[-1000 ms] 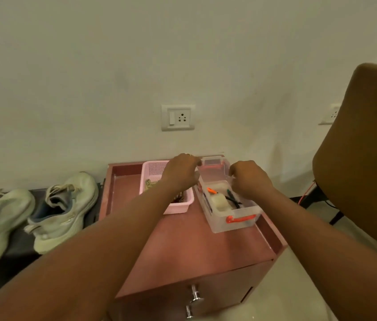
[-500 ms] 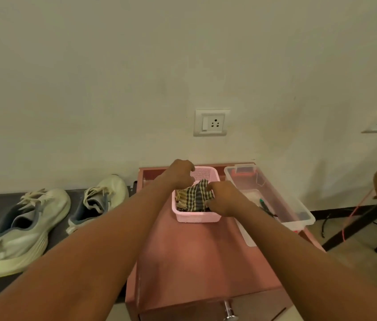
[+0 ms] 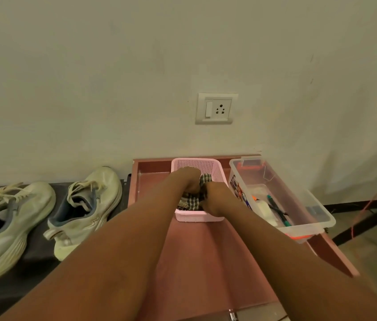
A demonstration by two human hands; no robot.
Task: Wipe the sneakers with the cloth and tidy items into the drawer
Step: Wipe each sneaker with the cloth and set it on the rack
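Two forearms, yours, reach in from the near edge over the reddish cabinet top (image 3: 206, 262). A metal drawer knob (image 3: 232, 315) peeks out at six o'clock, right at the bottom edge.

Further in, both your hands meet inside the pink basket (image 3: 196, 163), which sits toward the back of the cabinet top. Your left hand (image 3: 188, 179) has its fingers curled down into the checked cloth (image 3: 191, 202) and grips it. Your right hand (image 3: 215, 198), at about four o'clock from the left one and just beside it, is curled round the right side of the same cloth. The cloth lies bunched in the basket, showing between your hands and along the basket's near wall.

At three o'clock from the basket, just beside it, stands a clear plastic box (image 3: 317, 212) with an orange handle at its near end. Its near corner reaches out past the cabinet's right rim. Pens (image 3: 277, 210) lie in it next to a white item you cannot make out.

At nine o'clock from the basket, off the cabinet, two pale sneakers (image 3: 85, 205) sit side by side on a dark mat (image 3: 34, 258). The second one (image 3: 4, 223) is further left, and both toes point toward the wall.

Farthest off, at twelve o'clock above the basket, a wall socket (image 3: 216, 108) is set in the pale wall.
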